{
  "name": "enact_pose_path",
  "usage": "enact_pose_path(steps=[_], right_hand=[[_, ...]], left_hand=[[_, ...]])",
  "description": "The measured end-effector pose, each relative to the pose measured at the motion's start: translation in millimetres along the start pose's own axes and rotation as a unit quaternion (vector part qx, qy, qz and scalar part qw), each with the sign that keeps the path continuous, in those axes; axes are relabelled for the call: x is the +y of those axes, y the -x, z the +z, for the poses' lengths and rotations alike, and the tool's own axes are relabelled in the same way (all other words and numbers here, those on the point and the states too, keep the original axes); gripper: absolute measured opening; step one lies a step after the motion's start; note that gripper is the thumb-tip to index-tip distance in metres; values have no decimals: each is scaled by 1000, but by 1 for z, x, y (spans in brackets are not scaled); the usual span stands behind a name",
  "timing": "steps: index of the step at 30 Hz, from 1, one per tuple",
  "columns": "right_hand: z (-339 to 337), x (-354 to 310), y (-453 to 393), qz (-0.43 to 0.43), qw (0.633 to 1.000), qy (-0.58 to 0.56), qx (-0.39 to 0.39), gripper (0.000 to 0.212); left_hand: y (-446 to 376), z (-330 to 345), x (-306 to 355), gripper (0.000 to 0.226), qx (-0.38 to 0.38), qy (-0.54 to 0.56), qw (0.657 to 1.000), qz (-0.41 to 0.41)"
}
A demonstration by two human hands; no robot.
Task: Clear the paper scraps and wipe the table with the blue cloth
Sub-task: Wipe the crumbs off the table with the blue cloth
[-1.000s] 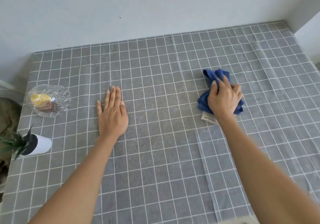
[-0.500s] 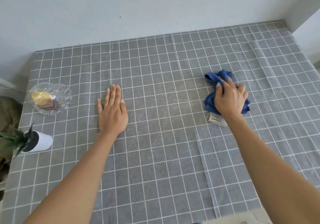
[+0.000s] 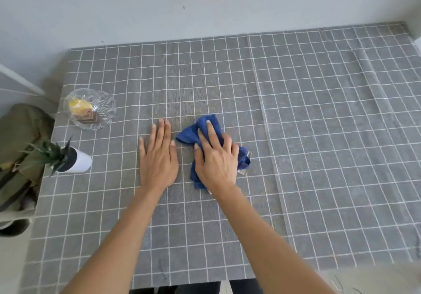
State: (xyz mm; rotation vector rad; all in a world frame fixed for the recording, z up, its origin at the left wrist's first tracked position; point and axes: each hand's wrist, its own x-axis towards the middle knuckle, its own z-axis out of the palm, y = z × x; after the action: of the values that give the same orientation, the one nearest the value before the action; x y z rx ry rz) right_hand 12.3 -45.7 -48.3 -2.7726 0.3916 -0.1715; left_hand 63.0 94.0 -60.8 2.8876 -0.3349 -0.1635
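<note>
I see my two forearms bare to the frame's edge, no sleeves, watch or rings, with short plain nails on left hand [image 3: 157,160] and right hand [image 3: 216,160].

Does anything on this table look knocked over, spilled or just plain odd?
One thing: the small white plant pot near the left edge appears to lie on its side, spiky leaves pointing off the table. Nothing looks spilled. The glass bowl sits upright, and the tablecloth only shows fold creases.
</note>
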Motion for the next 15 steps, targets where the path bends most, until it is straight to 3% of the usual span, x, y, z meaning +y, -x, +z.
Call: enact_pose_path(steps=[7,15], right_hand=[[-11,23,-5,14,999,35,-21,46],[-68,167,-13,226,972,44,47,44]], left_hand=[[1,-1,1,52,8,11,1000,-1],[2,-2,0,53,2,6,1000,1]])
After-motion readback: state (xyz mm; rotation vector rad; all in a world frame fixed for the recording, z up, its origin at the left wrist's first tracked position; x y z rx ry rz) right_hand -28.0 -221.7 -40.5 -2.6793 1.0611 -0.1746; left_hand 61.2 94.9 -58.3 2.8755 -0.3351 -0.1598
